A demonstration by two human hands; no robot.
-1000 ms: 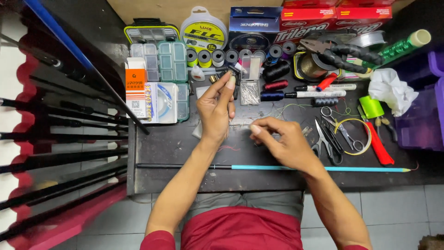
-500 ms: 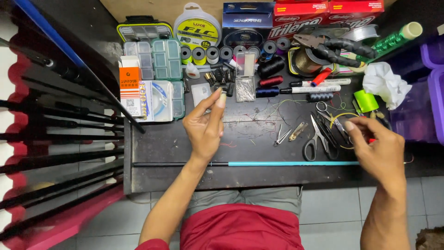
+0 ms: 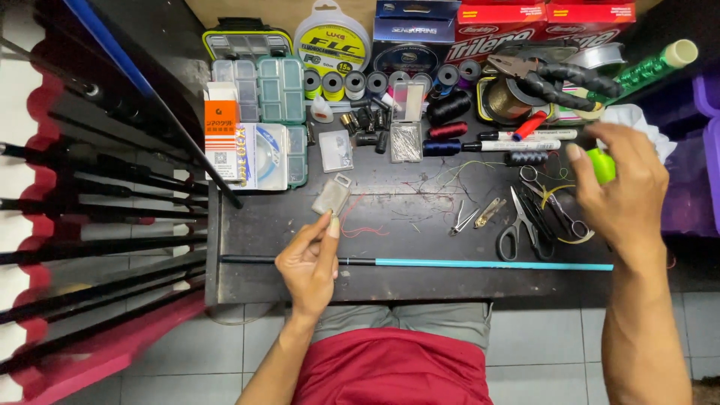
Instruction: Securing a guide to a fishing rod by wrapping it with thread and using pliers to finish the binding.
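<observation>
My left hand (image 3: 310, 264) rests at the table's front edge, over the black end of a thin black-and-blue rod (image 3: 480, 263). Its thumb and forefinger are pressed together, and I see nothing between them. A small clear packet (image 3: 332, 194) lies just beyond the fingertips, with a loose red thread (image 3: 365, 227) beside them. My right hand (image 3: 624, 193) hovers at the right, fingers apart and curled over a bright green object (image 3: 601, 166). The thumb stands slightly clear of that object. Scissors (image 3: 525, 223) lie just left of this hand.
Clear compartment boxes (image 3: 264, 90), line spools (image 3: 333, 41), thread bobbins (image 3: 448, 105), pliers (image 3: 556, 75), marker pens (image 3: 517, 142) and nail clippers (image 3: 465, 220) crowd the black table (image 3: 262, 225). Several dark rods (image 3: 97, 247) lean at the left. Purple bins (image 3: 694, 165) stand at the right.
My right hand has risen from the rod near the front edge to the green object. My left hand has drawn back from the table's middle to the front edge, and its fingers have closed.
</observation>
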